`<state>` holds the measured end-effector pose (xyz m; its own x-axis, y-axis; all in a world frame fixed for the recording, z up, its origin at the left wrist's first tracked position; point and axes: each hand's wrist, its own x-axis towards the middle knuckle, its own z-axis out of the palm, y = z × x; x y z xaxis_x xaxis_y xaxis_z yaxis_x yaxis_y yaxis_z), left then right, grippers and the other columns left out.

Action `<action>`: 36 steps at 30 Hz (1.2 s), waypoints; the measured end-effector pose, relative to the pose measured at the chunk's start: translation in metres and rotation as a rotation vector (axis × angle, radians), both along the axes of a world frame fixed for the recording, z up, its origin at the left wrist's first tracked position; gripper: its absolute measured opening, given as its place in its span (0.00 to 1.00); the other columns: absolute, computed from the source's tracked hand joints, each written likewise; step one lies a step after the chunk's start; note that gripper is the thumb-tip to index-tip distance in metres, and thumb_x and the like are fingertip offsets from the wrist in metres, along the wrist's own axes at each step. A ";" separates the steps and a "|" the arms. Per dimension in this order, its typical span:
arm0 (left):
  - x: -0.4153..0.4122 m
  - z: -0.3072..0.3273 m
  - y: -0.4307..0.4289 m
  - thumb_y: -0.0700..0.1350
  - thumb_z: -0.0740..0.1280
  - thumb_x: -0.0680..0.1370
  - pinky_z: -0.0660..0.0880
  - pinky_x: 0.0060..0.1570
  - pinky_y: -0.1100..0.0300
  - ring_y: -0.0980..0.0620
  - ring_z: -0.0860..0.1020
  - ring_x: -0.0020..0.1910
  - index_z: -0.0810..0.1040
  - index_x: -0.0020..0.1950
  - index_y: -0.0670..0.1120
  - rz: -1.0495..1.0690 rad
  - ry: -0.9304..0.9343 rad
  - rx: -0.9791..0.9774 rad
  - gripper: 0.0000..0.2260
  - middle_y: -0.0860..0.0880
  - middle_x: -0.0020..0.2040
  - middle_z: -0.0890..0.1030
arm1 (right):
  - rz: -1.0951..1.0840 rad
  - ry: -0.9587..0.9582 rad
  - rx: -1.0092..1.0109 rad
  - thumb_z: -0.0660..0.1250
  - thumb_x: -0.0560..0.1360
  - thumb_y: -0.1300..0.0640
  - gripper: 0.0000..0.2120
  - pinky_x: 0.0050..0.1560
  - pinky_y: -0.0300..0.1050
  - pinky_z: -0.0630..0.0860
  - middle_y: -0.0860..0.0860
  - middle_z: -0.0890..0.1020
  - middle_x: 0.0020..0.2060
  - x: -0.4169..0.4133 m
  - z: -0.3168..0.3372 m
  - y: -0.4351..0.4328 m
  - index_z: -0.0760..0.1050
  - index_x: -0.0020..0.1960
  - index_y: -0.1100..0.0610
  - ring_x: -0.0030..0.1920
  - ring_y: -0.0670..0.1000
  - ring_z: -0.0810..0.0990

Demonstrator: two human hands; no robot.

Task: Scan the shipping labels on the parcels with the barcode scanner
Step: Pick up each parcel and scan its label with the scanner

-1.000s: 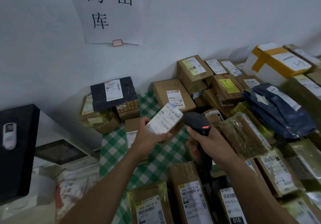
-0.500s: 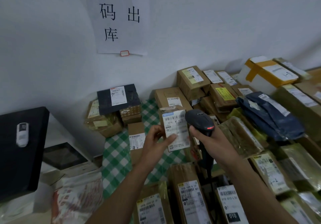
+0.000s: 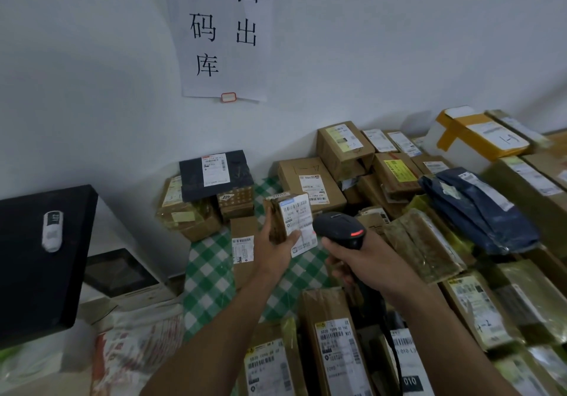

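While the left hand [image 3: 273,253] gripped a small brown parcel [image 3: 277,222] upright above the green checked cloth [image 3: 208,272], its thumb lay pressed across the lower part of the white shipping label [image 3: 299,220] and its fingers curled round the parcel's left side. Label faced the camera. Right hand [image 3: 366,262] was wrapped round the handle of the black barcode scanner [image 3: 339,228]; scanner head sat just right of the label's edge, red light showing on it. Labelled cartons [image 3: 333,337] lay piled to the right of and below both hands
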<state>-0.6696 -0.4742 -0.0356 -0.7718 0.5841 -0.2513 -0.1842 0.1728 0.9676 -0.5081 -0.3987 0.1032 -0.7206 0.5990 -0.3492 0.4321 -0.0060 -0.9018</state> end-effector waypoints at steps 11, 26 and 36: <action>-0.009 -0.021 0.009 0.42 0.76 0.77 0.78 0.65 0.44 0.54 0.81 0.64 0.69 0.77 0.61 -0.017 0.016 -0.081 0.33 0.57 0.63 0.83 | 0.046 -0.050 -0.027 0.72 0.80 0.47 0.12 0.42 0.47 0.77 0.50 0.85 0.36 0.000 -0.005 0.006 0.78 0.63 0.41 0.36 0.48 0.83; -0.002 -0.043 0.000 0.45 0.72 0.81 0.80 0.53 0.59 0.55 0.83 0.55 0.70 0.75 0.62 -0.302 -0.200 -0.217 0.25 0.54 0.63 0.84 | -0.155 -0.011 -0.091 0.71 0.81 0.53 0.08 0.31 0.41 0.74 0.60 0.81 0.45 0.007 -0.025 0.036 0.79 0.60 0.47 0.37 0.54 0.83; 0.010 -0.076 0.041 0.41 0.70 0.82 0.79 0.63 0.46 0.50 0.81 0.60 0.74 0.60 0.58 -0.473 -0.361 -0.376 0.13 0.49 0.65 0.82 | -0.039 -0.090 -0.103 0.70 0.82 0.51 0.10 0.31 0.45 0.73 0.61 0.77 0.37 0.007 -0.056 0.049 0.78 0.50 0.58 0.33 0.51 0.79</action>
